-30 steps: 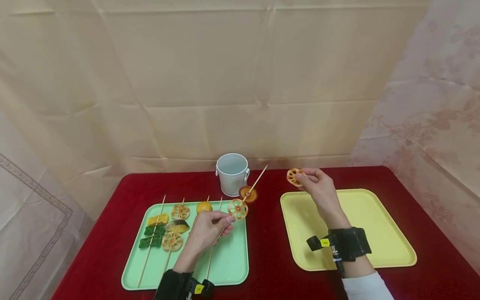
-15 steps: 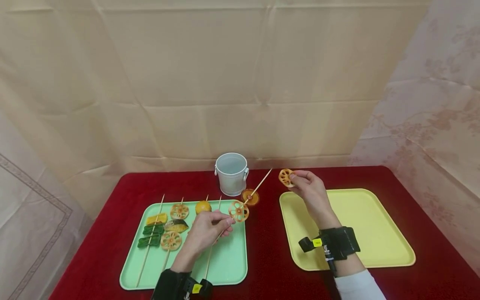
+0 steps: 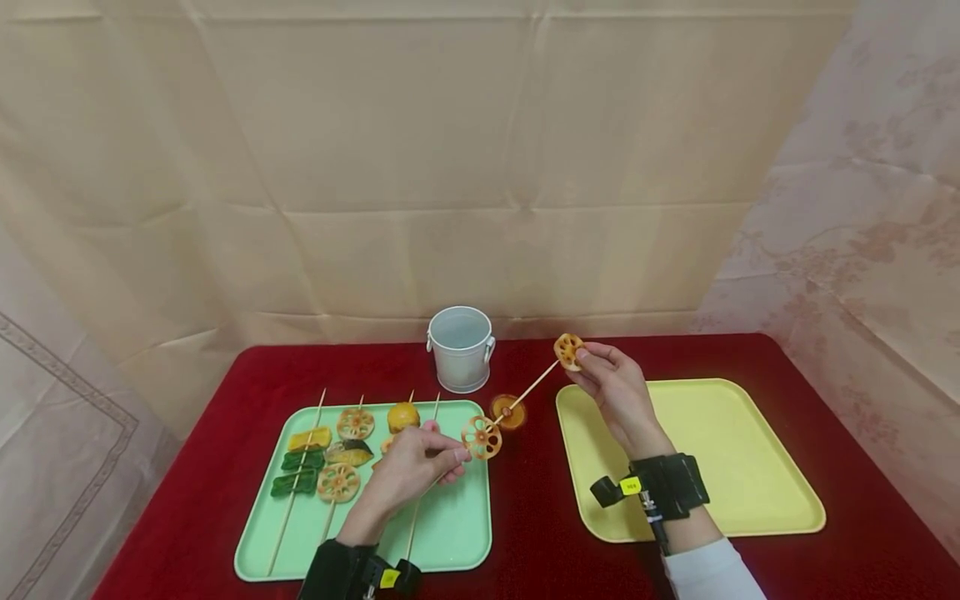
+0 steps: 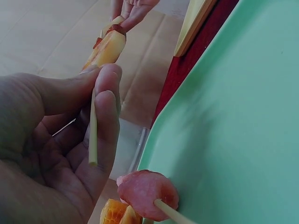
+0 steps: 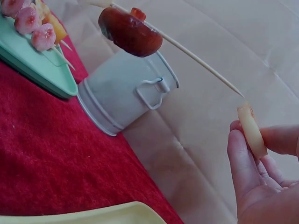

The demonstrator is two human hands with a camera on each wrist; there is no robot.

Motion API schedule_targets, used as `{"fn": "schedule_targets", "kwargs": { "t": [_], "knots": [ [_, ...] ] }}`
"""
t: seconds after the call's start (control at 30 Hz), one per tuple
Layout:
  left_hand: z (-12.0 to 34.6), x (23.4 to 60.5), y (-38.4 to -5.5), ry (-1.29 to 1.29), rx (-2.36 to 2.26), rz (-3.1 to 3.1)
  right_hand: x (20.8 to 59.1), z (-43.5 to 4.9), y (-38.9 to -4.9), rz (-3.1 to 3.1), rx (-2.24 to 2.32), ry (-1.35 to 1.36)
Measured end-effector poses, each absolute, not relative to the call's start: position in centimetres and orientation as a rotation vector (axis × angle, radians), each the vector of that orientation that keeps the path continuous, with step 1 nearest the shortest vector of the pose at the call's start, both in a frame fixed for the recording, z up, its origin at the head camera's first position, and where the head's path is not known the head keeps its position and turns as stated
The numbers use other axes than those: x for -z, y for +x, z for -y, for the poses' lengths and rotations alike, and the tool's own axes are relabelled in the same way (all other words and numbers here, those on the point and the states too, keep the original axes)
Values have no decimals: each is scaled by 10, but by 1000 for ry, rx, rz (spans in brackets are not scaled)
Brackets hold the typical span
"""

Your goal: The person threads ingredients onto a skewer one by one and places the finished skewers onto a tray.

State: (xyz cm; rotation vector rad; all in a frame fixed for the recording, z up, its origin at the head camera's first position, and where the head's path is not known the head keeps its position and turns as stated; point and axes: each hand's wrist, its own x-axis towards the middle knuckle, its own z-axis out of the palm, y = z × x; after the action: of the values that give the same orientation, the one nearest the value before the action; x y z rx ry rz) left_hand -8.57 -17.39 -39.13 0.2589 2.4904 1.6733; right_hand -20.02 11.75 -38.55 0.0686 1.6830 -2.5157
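My left hand (image 3: 416, 471) pinches a bamboo skewer (image 3: 537, 382) between thumb and fingers, tilted up to the right above the green tray's right side. Threaded on it are a lotus root slice (image 3: 491, 447), right beside the fingertips, and farther up a round, glossy brown piece (image 5: 128, 35). My right hand (image 3: 618, 400) pinches another lotus root slice (image 5: 253, 133) by its edge. In the right wrist view the skewer's pointed tip comes right up to that slice's rim. The left wrist view shows the skewer's blunt end (image 4: 93, 147) lying along my curled fingers.
The green tray (image 3: 461, 537) holds several loaded skewers, with green pepper pieces (image 3: 294, 483), lotus root slices (image 3: 337, 483) and pink pieces (image 5: 43, 37). A small white metal bucket (image 3: 461, 367) stands behind it. A yellow tray (image 3: 750, 475) lies under my right forearm, on red cloth (image 3: 525, 517).
My right hand has moved left with the lotus root slice, up to the skewer's tip. The skewer in my left hand has tilted lower, its tip farther right.
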Motion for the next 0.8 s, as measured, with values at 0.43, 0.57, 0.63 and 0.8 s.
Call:
{"fn": "schedule_targets", "kwargs": {
  "t": [0.43, 0.57, 0.63, 0.8],
  "knots": [
    [174, 391, -87, 256, -1660, -2493, 384, -116, -200, -1653, 2498, 63],
    [174, 392, -87, 257, -1627, -2509, 385, -117, -201, -1651, 2499, 43],
    [174, 391, -87, 256, -1629, -2507, 386, -118, -201, -1640, 2506, 31],
    [174, 391, -86, 256, -1672, -2486, 387, -119, -202, -1625, 2515, 22]
  ]
}}
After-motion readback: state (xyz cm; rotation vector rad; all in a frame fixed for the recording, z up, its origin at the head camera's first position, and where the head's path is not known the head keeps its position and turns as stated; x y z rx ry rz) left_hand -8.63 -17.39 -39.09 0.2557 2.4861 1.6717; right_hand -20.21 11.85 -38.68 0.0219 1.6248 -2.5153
